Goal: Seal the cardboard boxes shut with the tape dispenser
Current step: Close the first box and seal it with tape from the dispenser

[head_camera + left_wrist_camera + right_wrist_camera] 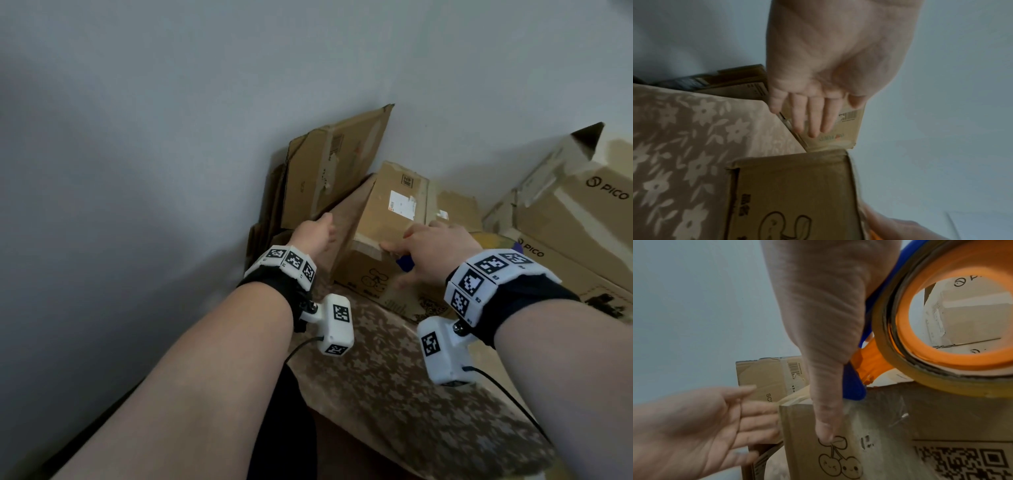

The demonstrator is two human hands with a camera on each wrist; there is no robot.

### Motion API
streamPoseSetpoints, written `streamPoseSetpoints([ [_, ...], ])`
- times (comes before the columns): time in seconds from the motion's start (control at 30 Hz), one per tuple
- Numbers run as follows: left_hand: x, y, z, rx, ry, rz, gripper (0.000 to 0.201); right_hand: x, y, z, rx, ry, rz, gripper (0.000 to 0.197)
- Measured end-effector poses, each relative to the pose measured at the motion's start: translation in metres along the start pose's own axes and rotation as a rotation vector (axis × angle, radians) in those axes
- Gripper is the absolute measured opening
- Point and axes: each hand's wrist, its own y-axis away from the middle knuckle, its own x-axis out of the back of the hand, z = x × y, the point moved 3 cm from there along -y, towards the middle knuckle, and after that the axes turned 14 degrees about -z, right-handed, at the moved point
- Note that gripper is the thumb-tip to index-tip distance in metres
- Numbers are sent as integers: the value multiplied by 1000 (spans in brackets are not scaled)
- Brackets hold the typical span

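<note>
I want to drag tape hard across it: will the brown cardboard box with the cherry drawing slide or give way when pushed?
The brown cardboard box with the cherry drawing rests on a patterned cloth, so it may well slide. Its corrugated walls look fairly stiff, though old tape and creases suggest wear. The left hand bracing its side should help.

Cardboard box (383, 236) on the tabletop (394, 377), flattened cartons (329, 171) leaning on the wall (171, 120) behind-left, PICO boxes (575, 212) stacked to the right.
</note>
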Motion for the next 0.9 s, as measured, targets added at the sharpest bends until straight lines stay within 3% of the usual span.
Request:
streamPoseSetpoints([
  [0.13, -16, 12, 11, -57, 92, -228, 65, 1, -1, -2, -6, -25, -16, 81],
  [0.27, -22, 8, 3, -16, 132, -348, 79, 2, -2, -4, -17, -34, -16, 82],
  [0.47, -27, 3, -8, -2, 114, -385, 77, 1, -7, -5, -24, -36, -9, 81],
  [0.57, -25, 4, -10, -31, -71, -226, 60, -1, -10, -3, -41, -42, -4, 83],
  [0.7, -22, 0, -18, 13, -15, -319, 55, -1, -12, -3, -47, -51, 3, 83],
  [0.73, -22, 0, -16, 28, -58, -332, 57, -1, -12, -2, -46, -47, 8, 82],
  [0.8, -22, 0, -7, 15, -262, -329, 85, -1, -9, -2, -21, -38, 20, 78],
  [0.9, -31, 5, 15, -94, -806, -242, 95, 0, -2, -1, 30, -49, 51, 75],
])
